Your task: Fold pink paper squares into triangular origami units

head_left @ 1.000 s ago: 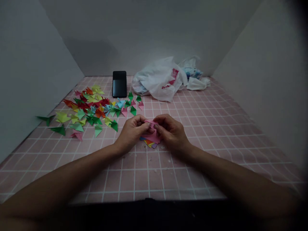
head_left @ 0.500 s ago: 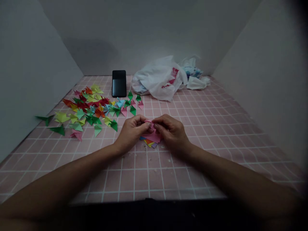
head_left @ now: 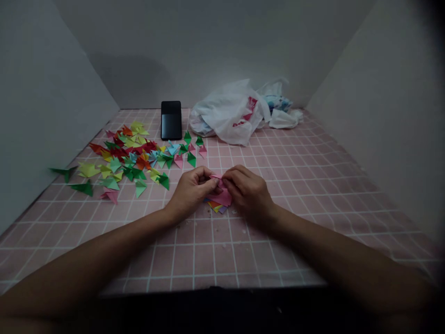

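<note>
Between the fingertips of my left hand (head_left: 196,188) and my right hand (head_left: 248,190) is a small folded pink paper (head_left: 216,176). Both hands are closed in a pinch on it, and the fingers cover much of its shape. Just beneath lies a stack of coloured paper sheets (head_left: 219,199), pink on top, with orange, yellow, blue and purple corners fanned out at its lower edge. Small pale scraps are scattered on the tablecloth near the stack.
Many folded paper figures (head_left: 135,160) in several colours spread over the left side of the pink checked tablecloth (head_left: 299,171). Behind them a black phone (head_left: 171,120) leans upright. A white plastic bag (head_left: 229,111) and crumpled white tissue (head_left: 285,119) lie at the back. Pale walls enclose three sides.
My right fingers have shifted slightly and closed further over the folded pink paper. My left hand keeps nearly the same place. The objects on the table have not moved.
</note>
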Motion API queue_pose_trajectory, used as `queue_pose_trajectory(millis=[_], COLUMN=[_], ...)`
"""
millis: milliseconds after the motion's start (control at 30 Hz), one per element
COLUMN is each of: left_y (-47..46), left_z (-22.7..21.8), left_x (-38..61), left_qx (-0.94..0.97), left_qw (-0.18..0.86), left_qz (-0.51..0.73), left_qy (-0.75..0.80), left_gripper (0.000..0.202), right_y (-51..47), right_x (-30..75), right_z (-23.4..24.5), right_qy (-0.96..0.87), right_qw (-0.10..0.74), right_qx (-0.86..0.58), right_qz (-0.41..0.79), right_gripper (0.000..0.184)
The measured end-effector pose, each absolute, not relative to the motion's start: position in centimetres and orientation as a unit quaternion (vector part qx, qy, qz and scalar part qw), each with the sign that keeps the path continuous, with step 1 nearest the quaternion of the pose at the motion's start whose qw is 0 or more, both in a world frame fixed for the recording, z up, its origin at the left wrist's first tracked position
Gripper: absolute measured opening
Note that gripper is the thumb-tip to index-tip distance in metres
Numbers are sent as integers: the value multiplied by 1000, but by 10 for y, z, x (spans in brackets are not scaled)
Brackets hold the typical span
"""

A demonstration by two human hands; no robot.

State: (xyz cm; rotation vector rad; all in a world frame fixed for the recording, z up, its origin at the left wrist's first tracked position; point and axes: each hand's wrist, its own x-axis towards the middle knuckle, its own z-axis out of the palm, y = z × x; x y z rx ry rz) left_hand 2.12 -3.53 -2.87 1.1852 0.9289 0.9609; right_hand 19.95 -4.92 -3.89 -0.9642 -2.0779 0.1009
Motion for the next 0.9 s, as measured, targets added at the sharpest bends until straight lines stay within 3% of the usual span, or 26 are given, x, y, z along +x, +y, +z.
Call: queue_pose_trajectory(millis=[500, 900], left_y=[-39, -45], left_z=[-26, -24], left_x=[24, 27], left_qx=[513, 508], left_qw=[602, 597], left_qz=[429, 439], left_qy=[435, 439], left_gripper=[24, 17], right_y=[-48, -51], right_x=[199, 198], right_z=[-38, -35], right_qy=[-856, -864], right_qw=[331, 329], right_qx=[-384, -337], right_qz=[-102, -176], right_gripper=[33, 31])
